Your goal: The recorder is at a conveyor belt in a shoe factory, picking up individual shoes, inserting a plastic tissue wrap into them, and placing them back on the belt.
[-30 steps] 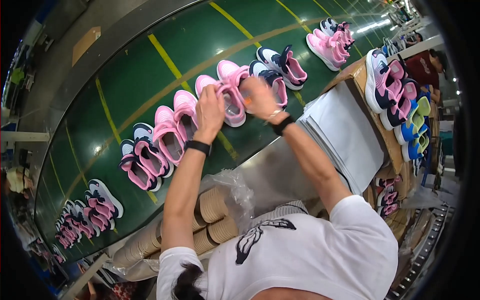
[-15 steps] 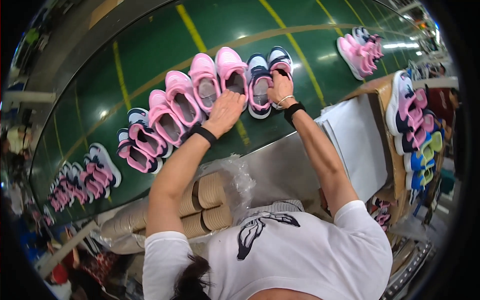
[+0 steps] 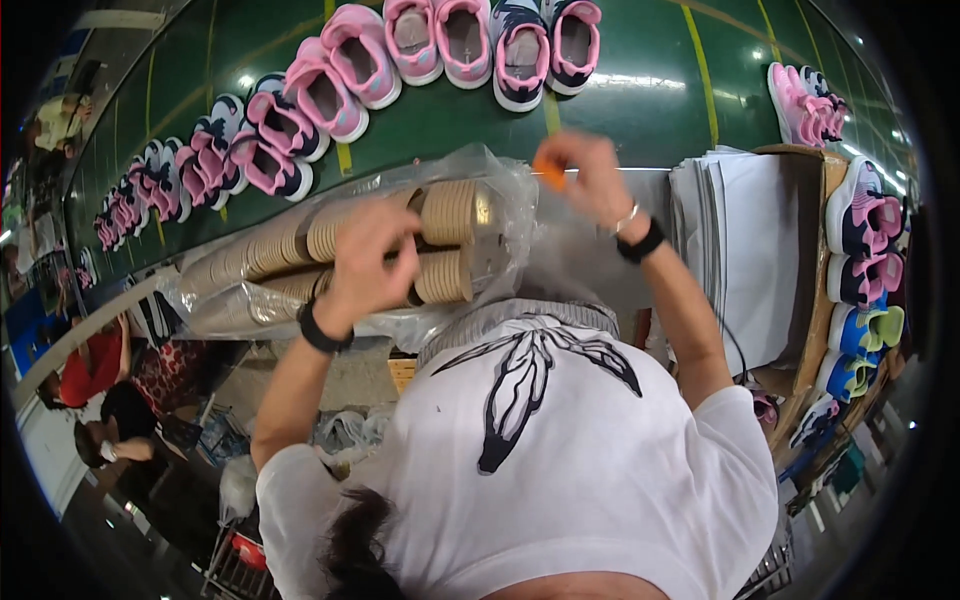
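My right hand (image 3: 592,180) is closed on a small orange thing (image 3: 550,168), blurred by motion, above the metal ledge at the table's front edge. My left hand (image 3: 370,262) hovers over stacks of ribbed beige rolls (image 3: 447,212) in a clear plastic bag (image 3: 518,200). Its fingers are half curled, with a gap between thumb and forefinger and nothing seen in them. Beyond my hands stands a row of children's shoes: a navy and pink shoe (image 3: 521,62), another navy one (image 3: 573,45) beside it, and several pink shoes (image 3: 370,62) to their left. Neither hand touches a shoe.
The green table (image 3: 640,120) has yellow lines across it. White paper sheets (image 3: 745,260) stand at the right beside a cardboard box (image 3: 825,185), with more shoes (image 3: 862,275) along it. Further pink shoes (image 3: 795,110) stand at the far right. Other people are at the lower left.
Both hands have left the shoes and come back toward my body, the left one over the bagged rolls. Something orange now shows in my right hand. The view has shifted nearer to my body.
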### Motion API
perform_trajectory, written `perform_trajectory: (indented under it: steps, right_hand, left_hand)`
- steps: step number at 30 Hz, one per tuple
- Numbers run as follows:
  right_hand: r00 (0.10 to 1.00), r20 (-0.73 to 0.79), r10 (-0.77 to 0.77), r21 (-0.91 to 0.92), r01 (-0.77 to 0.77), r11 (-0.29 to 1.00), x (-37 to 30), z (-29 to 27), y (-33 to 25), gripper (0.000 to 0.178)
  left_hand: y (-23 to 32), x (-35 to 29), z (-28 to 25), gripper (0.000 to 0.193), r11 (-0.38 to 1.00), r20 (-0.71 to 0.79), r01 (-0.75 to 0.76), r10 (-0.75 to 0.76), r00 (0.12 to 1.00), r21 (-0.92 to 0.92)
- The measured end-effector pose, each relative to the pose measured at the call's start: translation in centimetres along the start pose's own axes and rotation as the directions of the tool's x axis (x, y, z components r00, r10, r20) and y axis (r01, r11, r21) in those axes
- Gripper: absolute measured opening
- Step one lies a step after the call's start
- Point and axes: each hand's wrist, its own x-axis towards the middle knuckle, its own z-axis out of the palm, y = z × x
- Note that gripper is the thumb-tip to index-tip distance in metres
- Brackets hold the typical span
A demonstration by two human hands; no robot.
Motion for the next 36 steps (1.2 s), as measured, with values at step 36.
perform_trajectory:
  steps: [36]
  right_hand:
    - [0.816, -0.345, -0.463, -0.528, 0.239, 0.815, -6.7, -7.1, -8.3, 0.057]
  left_hand:
    - [9.1, 8.3, 15.8, 0.029, 0.768, -0.197, -0.325, 0.259, 0.946, -0.552]
